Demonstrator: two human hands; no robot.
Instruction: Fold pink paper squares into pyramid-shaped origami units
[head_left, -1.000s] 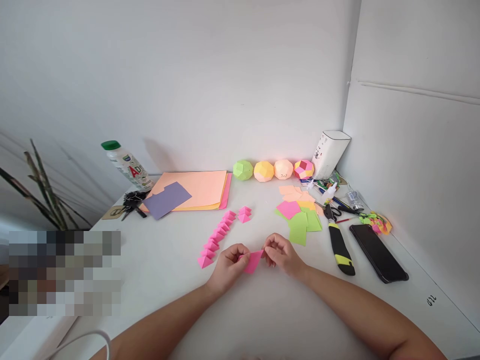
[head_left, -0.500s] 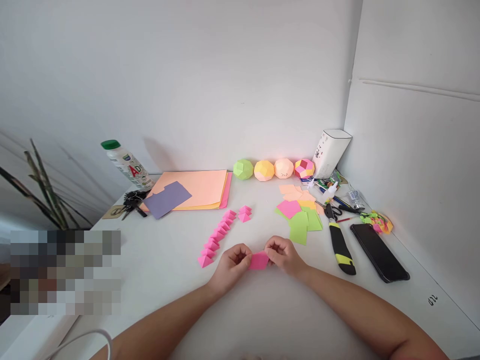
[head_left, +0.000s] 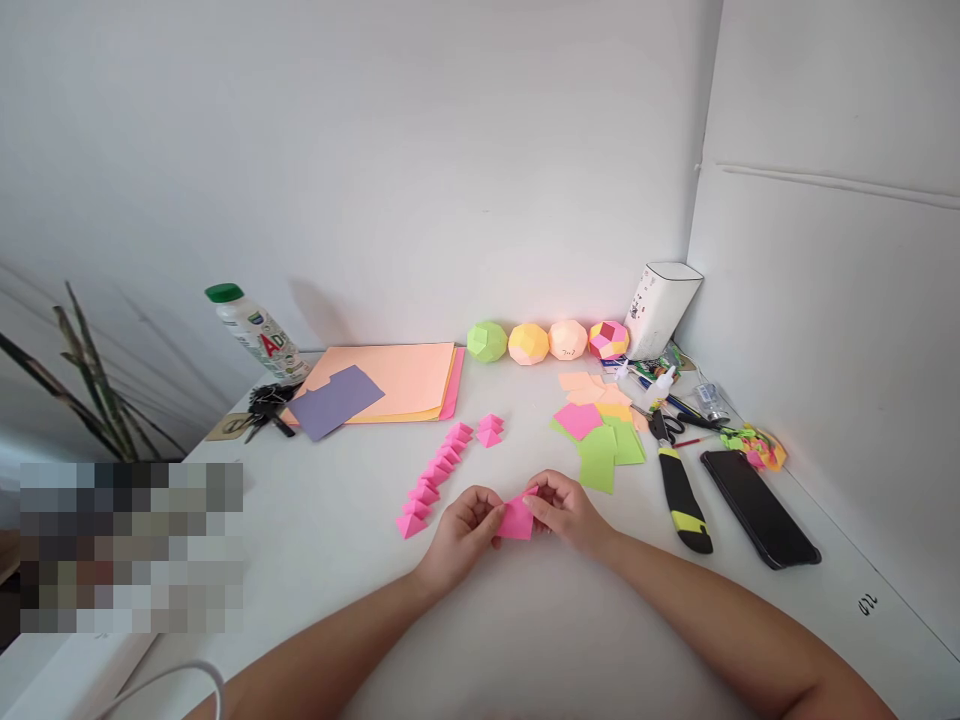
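Between my two hands is a small pink sheet of paper. My left hand pinches its left edge. At its upper right corner, the thumb and fingers of my right hand are closed on it. Left of the hands runs a slanting row of folded pink paper pieces, with a shorter pink stack beside its far end. Green paper squares and a pink square lie beyond my right hand.
Faceted paper balls line the wall. Large peach sheets lie at the back left under a purple piece. To the right are a utility knife, scissors and a black phone. A white bottle stands far left.
The right side of the pink paper has lifted, and its upper right corner now shows above my right thumb. My hands have barely moved.
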